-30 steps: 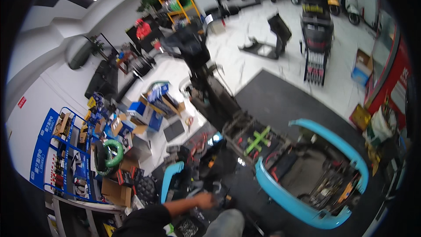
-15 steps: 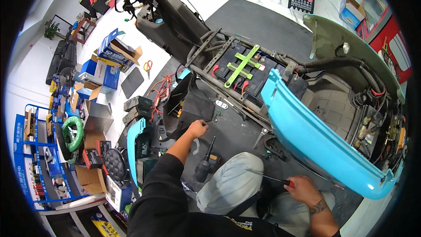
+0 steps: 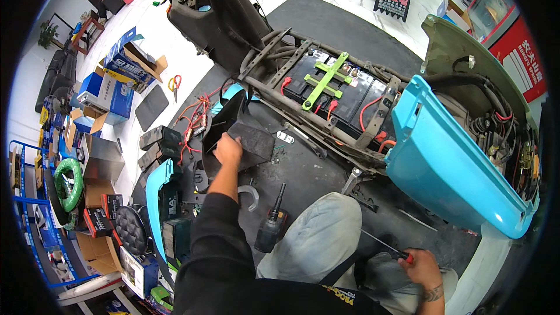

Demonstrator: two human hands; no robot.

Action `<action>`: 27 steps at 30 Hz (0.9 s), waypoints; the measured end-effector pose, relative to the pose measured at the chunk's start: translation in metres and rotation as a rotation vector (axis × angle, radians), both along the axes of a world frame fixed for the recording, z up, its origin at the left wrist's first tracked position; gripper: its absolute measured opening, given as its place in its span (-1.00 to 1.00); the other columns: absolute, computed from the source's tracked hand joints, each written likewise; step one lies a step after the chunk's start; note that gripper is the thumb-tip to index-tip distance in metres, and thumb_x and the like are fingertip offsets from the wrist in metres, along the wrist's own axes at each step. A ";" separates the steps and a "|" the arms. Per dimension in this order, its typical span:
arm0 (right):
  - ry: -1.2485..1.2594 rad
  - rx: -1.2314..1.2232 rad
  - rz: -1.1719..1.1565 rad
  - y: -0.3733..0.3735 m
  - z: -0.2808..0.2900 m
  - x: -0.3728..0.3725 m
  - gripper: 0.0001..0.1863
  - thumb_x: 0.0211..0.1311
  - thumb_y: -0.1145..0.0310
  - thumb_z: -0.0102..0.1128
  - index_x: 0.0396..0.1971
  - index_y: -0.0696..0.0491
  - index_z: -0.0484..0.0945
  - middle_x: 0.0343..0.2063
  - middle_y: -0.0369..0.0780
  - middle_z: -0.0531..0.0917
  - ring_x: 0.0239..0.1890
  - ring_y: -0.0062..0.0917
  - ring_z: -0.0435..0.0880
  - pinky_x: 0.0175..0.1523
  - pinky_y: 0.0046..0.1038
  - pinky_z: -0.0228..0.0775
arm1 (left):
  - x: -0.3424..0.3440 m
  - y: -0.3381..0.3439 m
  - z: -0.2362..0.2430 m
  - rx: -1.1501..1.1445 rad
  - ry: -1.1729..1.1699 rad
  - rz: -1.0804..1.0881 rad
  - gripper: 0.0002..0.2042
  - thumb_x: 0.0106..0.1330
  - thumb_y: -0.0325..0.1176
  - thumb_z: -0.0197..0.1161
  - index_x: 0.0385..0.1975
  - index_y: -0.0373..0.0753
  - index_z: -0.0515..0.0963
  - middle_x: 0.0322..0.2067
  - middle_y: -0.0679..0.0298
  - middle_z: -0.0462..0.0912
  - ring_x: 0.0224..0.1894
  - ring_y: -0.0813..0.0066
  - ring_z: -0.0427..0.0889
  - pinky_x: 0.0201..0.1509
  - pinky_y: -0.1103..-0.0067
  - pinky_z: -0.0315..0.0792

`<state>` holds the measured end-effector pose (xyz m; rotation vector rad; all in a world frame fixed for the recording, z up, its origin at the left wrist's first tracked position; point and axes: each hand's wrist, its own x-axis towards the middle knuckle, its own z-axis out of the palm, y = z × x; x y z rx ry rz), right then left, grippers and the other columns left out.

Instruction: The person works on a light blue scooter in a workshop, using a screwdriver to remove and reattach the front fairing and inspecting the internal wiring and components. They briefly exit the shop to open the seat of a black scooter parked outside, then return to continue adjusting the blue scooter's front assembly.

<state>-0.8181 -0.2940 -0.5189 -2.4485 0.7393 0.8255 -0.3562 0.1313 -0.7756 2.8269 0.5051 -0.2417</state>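
My left hand (image 3: 228,150) is closed on the near rim of a black plastic bin-like part (image 3: 255,139) lying on the dark mat. Its fingertips are partly hidden behind that rim. Over my knee, my right hand (image 3: 422,269) holds a screwdriver (image 3: 387,245) with a red and black handle, its long thin shaft pointing up and left. In front of me lies a stripped scooter frame (image 3: 274,94) with black batteries (image 3: 303,76) and a green cross-shaped bracket (image 3: 325,81) over them. A light-blue body panel (image 3: 449,151) leans along its right side.
A cordless power tool (image 3: 270,228) lies by my left knee, near a grey curved piece (image 3: 249,197). Red wires (image 3: 195,118), loose batteries (image 3: 158,143) and another light-blue panel (image 3: 156,198) are on the left. Beyond are scissors (image 3: 174,86) and open cartons (image 3: 125,61).
My left hand has reached forward and left, from beside the black plastic bin-like part onto its rim. My right hand, still holding the screwdriver, is a little lower and farther right. The view has shifted.
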 end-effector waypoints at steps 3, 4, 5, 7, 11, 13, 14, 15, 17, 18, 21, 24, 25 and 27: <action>-0.016 -0.011 -0.034 -0.005 -0.007 -0.016 -0.73 0.22 0.22 0.48 -0.17 0.07 0.79 -0.49 -0.03 0.73 -0.32 0.00 0.73 -0.09 -0.08 0.56 | 0.028 0.014 0.009 0.053 -0.099 -0.173 -0.65 0.44 -0.03 0.35 -0.12 -0.23 0.70 -0.12 -0.06 0.80 0.01 -0.13 0.77 0.04 0.09 0.63; -0.028 -0.024 -0.023 -0.007 -0.009 -0.020 -0.73 0.23 0.23 0.48 -0.19 0.08 0.79 -0.49 -0.02 0.72 -0.33 0.01 0.72 -0.09 -0.08 0.56 | 0.037 0.016 0.012 0.096 -0.133 -0.252 -0.67 0.46 -0.04 0.32 -0.15 -0.23 0.69 -0.17 -0.05 0.80 -0.04 -0.15 0.78 0.02 0.08 0.63; -0.045 -0.045 -0.003 -0.007 -0.010 -0.025 -0.74 0.23 0.23 0.48 -0.20 0.09 0.79 -0.49 -0.02 0.72 -0.34 0.01 0.72 -0.08 -0.08 0.56 | 0.044 0.015 0.014 0.097 -0.152 -0.322 -0.67 0.48 -0.05 0.30 -0.19 -0.23 0.68 -0.21 -0.06 0.80 -0.08 -0.15 0.79 0.00 0.07 0.63; -0.032 -0.079 -0.010 -0.007 -0.010 -0.031 -0.75 0.23 0.24 0.47 -0.21 0.09 0.79 -0.50 -0.01 0.72 -0.34 0.02 0.72 -0.09 -0.10 0.57 | 0.058 0.011 0.018 0.119 -0.262 -0.442 -0.67 0.49 -0.05 0.27 -0.29 -0.23 0.65 -0.28 -0.05 0.79 -0.18 -0.14 0.80 -0.10 0.06 0.64; -0.031 -0.104 -0.002 -0.003 -0.010 -0.033 -0.77 0.24 0.25 0.47 -0.23 0.09 0.78 -0.50 0.00 0.71 -0.35 0.02 0.72 -0.14 -0.12 0.58 | 0.080 -0.003 0.022 0.145 -0.333 -0.353 -0.68 0.48 -0.05 0.28 -0.27 -0.22 0.67 -0.31 -0.05 0.80 -0.22 -0.15 0.81 -0.13 0.07 0.65; -0.023 -0.077 -0.092 0.000 -0.009 -0.032 -0.78 0.24 0.25 0.47 -0.24 0.08 0.78 -0.50 0.01 0.71 -0.35 0.02 0.72 -0.15 -0.12 0.57 | 0.090 -0.011 0.017 0.001 -0.401 -0.130 -0.67 0.49 -0.06 0.27 -0.27 -0.24 0.68 -0.28 -0.10 0.79 -0.16 -0.20 0.79 -0.06 0.05 0.63; -0.017 -0.056 -0.136 0.001 -0.009 -0.032 -0.78 0.23 0.25 0.47 -0.25 0.08 0.78 -0.50 0.01 0.70 -0.35 0.02 0.72 -0.16 -0.12 0.57 | 0.094 -0.016 0.013 -0.069 -0.461 -0.036 -0.67 0.49 -0.07 0.27 -0.27 -0.25 0.69 -0.26 -0.13 0.79 -0.14 -0.23 0.78 -0.03 0.04 0.62; 0.018 -0.062 -0.154 0.001 -0.009 -0.033 -0.78 0.23 0.25 0.47 -0.25 0.08 0.78 -0.50 0.01 0.70 -0.35 0.02 0.72 -0.16 -0.11 0.56 | 0.097 -0.021 0.008 -0.129 -0.445 0.148 -0.70 0.49 -0.10 0.28 -0.17 -0.23 0.74 -0.20 -0.12 0.80 -0.07 -0.20 0.78 0.03 0.08 0.62; 0.069 -0.062 -0.184 0.001 -0.010 -0.035 -0.77 0.23 0.24 0.48 -0.26 0.09 0.78 -0.49 0.02 0.70 -0.34 0.03 0.72 -0.17 -0.11 0.55 | 0.097 -0.032 -0.001 -0.246 -0.486 0.215 -0.72 0.50 -0.12 0.27 -0.12 -0.22 0.73 -0.22 -0.11 0.80 -0.10 -0.23 0.78 0.01 0.07 0.63; 0.067 -0.088 -0.164 0.000 -0.011 -0.036 -0.76 0.22 0.23 0.48 -0.27 0.09 0.78 -0.49 0.02 0.70 -0.35 0.04 0.71 -0.18 -0.11 0.54 | 0.094 -0.037 -0.004 -0.300 -0.461 0.274 -0.72 0.50 -0.14 0.27 -0.10 -0.22 0.73 -0.24 -0.11 0.80 -0.12 -0.24 0.79 -0.01 0.06 0.63; 0.041 -0.125 -0.140 0.001 -0.016 -0.041 -0.75 0.22 0.22 0.48 -0.28 0.09 0.76 -0.50 0.04 0.69 -0.35 0.06 0.70 -0.20 -0.10 0.53 | 0.067 -0.053 -0.007 -0.244 -0.885 -0.228 -0.76 0.43 -0.38 0.23 0.00 -0.27 0.67 -0.08 -0.07 0.73 0.01 -0.08 0.70 0.13 0.18 0.57; 0.008 -0.110 -0.178 0.003 -0.021 -0.045 -0.75 0.22 0.21 0.48 -0.30 0.10 0.74 -0.51 0.05 0.67 -0.35 0.08 0.69 -0.21 -0.08 0.52 | 0.005 -0.058 -0.010 -0.298 -0.877 -0.868 -0.76 0.27 -0.45 0.28 -0.08 -0.26 0.66 -0.11 0.01 0.70 -0.02 0.00 0.68 0.11 0.20 0.59; 0.015 -0.110 -0.181 0.003 -0.022 -0.046 -0.75 0.22 0.21 0.48 -0.31 0.11 0.74 -0.51 0.05 0.67 -0.35 0.08 0.69 -0.21 -0.08 0.52 | -0.020 -0.060 -0.017 -0.331 -0.622 -1.026 -0.75 0.25 -0.47 0.29 -0.07 -0.25 0.66 -0.10 0.01 0.70 -0.02 -0.02 0.69 0.10 0.19 0.60; 0.024 -0.109 -0.180 0.004 -0.023 -0.046 -0.74 0.21 0.20 0.49 -0.33 0.11 0.72 -0.53 0.04 0.66 -0.36 0.09 0.68 -0.22 -0.08 0.51 | -0.065 -0.062 -0.042 -0.293 -0.153 -1.143 -0.78 0.25 -0.48 0.25 -0.12 -0.26 0.65 -0.11 -0.01 0.70 -0.02 -0.06 0.70 0.08 0.16 0.60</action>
